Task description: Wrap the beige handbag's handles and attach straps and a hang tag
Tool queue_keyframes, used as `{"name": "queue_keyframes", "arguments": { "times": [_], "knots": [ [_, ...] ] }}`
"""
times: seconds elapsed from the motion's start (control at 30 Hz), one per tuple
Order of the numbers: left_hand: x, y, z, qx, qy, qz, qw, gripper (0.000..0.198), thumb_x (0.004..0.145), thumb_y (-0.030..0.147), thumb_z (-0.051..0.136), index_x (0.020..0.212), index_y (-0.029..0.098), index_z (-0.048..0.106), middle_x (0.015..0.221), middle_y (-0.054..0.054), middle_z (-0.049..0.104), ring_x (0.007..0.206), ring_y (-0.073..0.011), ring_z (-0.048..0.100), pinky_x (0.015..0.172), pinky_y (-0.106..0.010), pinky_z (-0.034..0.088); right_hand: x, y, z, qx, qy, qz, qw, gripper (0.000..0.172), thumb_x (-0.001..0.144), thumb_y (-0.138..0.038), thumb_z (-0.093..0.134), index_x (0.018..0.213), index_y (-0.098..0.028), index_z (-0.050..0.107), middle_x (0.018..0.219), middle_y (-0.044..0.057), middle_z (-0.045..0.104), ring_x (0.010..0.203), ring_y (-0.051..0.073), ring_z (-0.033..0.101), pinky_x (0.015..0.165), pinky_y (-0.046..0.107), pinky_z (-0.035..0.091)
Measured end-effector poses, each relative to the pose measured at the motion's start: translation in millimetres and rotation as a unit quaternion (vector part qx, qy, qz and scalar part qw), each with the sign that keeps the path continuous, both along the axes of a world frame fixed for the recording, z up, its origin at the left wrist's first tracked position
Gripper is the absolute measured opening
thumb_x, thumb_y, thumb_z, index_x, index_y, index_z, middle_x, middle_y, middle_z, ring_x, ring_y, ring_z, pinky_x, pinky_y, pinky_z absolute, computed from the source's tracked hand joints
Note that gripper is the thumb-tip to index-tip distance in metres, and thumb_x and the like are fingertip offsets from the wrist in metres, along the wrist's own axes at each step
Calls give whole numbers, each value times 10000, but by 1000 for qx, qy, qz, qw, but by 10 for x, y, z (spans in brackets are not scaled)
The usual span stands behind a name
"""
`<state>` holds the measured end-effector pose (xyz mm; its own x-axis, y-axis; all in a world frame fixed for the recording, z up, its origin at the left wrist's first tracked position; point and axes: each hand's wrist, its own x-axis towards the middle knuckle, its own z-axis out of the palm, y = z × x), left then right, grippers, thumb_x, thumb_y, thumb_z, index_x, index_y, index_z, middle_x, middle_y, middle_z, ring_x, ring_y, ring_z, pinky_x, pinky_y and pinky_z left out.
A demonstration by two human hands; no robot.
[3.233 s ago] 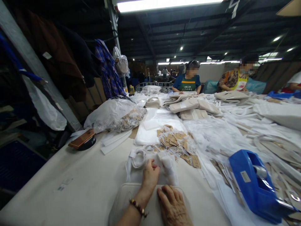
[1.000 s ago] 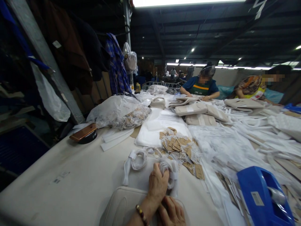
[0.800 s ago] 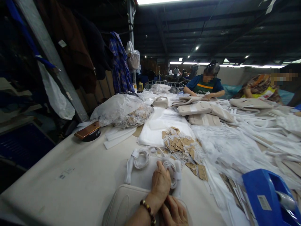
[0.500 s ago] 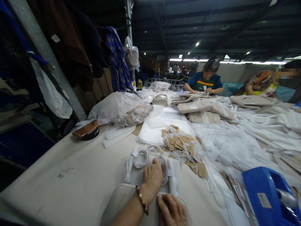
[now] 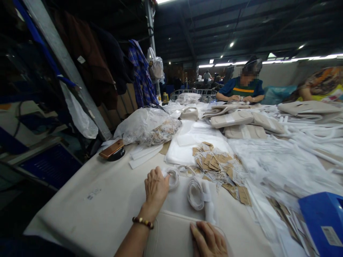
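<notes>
A pale beige bag (image 5: 171, 232) lies at the table's front edge. My right hand (image 5: 210, 239) rests on its top with the fingers laid over it, open. Beyond the bag, my left hand (image 5: 155, 187) is closed over the wrapped end of a coiled strap (image 5: 173, 179); its fingertips are partly hidden. A second coiled strap (image 5: 195, 193), bound with white wrapping (image 5: 209, 203), lies to the right, untouched. Both coils sit on a thin white sheet (image 5: 178, 203) just behind the bag.
Brown paper tags with strings (image 5: 214, 162) lie piled behind the coils. White sheets (image 5: 184, 142), a plastic bag of tags (image 5: 150, 125), a phone (image 5: 114, 147) and a blue tape dispenser (image 5: 321, 221) surround them. Stacked beige bags (image 5: 233, 119) stand before a co-worker (image 5: 242, 87).
My left hand has moved left from the right coil to the left one. The right hand stays on the bag. The camera view has shifted left.
</notes>
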<state>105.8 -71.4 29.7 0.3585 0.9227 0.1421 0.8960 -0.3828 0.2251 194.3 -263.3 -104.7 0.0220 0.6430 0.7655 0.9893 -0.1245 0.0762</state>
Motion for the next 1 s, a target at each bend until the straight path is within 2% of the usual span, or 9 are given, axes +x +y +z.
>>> {"name": "queue_keyframes", "arguments": {
  "times": [0.1, 0.23, 0.37, 0.47, 0.53, 0.63, 0.7, 0.83, 1.0],
  "knots": [
    [41, 82, -103, -45, -5, -12, 999, 281, 841, 185, 477, 1104, 88, 488, 1025, -141, 590, 986, -251, 557, 812, -324, 418, 16, -6, 5, -1, 4, 2, 1000, 350, 752, -115, 472, 1023, -249, 649, 941, 51, 648, 888, 210, 571, 765, 320, 420],
    [71, 5, -219, -59, -26, -43, 997, 352, 774, 54, 449, 1112, 143, 494, 1058, -112, 578, 1027, -224, 539, 850, -302, 394, 22, -28, -9, -20, 15, 11, 1000, 356, 769, -154, 493, 1079, -266, 628, 968, 31, 649, 918, 196, 565, 794, 299, 425],
    [65, 106, -350, -93, -61, -48, 993, 273, 754, 75, 515, 1022, 114, 550, 965, -117, 620, 890, -210, 603, 751, -272, 436, 9, -37, 28, -44, 34, 12, 998, 365, 779, -166, 493, 1114, -252, 612, 995, 37, 643, 946, 197, 557, 821, 300, 423],
    [-9, 257, -413, -108, -107, -68, 986, 142, 757, 182, 578, 890, 139, 601, 796, -49, 650, 729, -173, 626, 639, -230, 458, -16, -27, 108, -28, 48, 16, 998, 352, 782, -151, 485, 1095, -244, 617, 988, 42, 634, 944, 197, 544, 829, 299, 409],
    [-76, 279, -403, -85, -137, -69, 984, 152, 782, 242, 553, 878, 138, 609, 776, -48, 651, 731, -190, 628, 653, -263, 479, -39, -18, 177, -15, 58, 21, 998, 336, 778, -141, 481, 1069, -231, 625, 977, 46, 625, 937, 196, 533, 825, 295, 396],
    [-99, 127, -317, -5, -171, -60, 983, 293, 843, 260, 447, 1046, 80, 559, 1029, -168, 612, 995, -284, 570, 853, -420, 454, -73, -10, 266, -9, 72, 28, 997, 320, 771, -140, 486, 1051, -212, 625, 973, 54, 607, 937, 196, 516, 834, 292, 381],
    [-14, -52, -245, 27, -183, -103, 977, 318, 874, 193, 366, 1133, 85, 516, 1150, -179, 562, 1123, -266, 498, 966, -433, 389, -85, -9, 303, -12, 83, 27, 996, 321, 766, -136, 488, 1050, -207, 620, 977, 56, 597, 950, 195, 508, 845, 291, 377],
    [360, -293, -191, -9, -135, -257, 957, 354, 838, 17, 331, 1011, 171, 598, 1075, -63, 626, 1061, -152, 545, 954, -266, 412, -91, -18, 371, -14, 89, 22, 996, 347, 761, -119, 463, 1063, -210, 608, 970, 49, 615, 942, 183, 518, 831, 282, 399],
    [807, -54, -309, -85, -10, -299, 950, 122, 875, 118, 487, 909, 122, 605, 981, -60, 631, 966, -172, 581, 870, -363, 473, -140, 3, 429, 10, 110, 7, 994, 338, 755, -105, 440, 1022, -215, 616, 923, 38, 623, 921, 179, 520, 817, 283, 412]
  ]
}}
